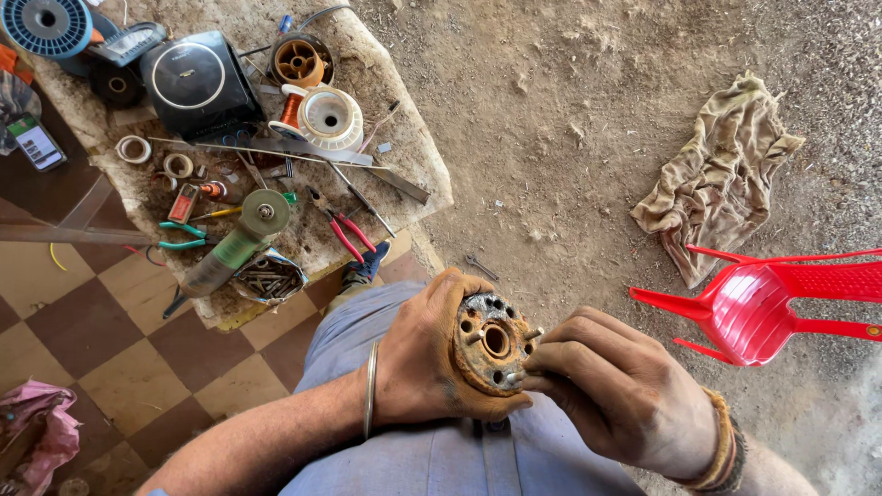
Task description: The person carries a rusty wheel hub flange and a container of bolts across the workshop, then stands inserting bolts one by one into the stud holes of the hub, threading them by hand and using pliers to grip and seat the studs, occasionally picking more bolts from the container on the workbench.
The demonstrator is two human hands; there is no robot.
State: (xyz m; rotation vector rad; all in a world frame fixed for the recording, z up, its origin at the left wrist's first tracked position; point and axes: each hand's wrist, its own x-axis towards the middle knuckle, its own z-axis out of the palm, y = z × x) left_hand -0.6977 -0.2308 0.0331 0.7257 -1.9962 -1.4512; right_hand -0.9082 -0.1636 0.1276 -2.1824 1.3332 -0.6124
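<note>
Over the lap, the left hand (418, 354) cups a rusty round hub (493, 343) face-up to steady it, the right hand (611, 390) pinches a stud at its rim, while angle grinder (230, 248), pliers (347, 231) and wire spools (326, 115) lie beyond within reach on the low slab (418, 156).

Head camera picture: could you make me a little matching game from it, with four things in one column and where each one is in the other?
Things:
1. rusty round metal part
2. red plastic chair
3. crumpled cloth
4. angle grinder

Places:
A. lying on the cluttered stone slab
B. held in the left hand, the right hand at its rim
C. spread on the dirt ground above the chair
D. tipped on its side at the right edge

Pairs: 1-B, 2-D, 3-C, 4-A
</note>
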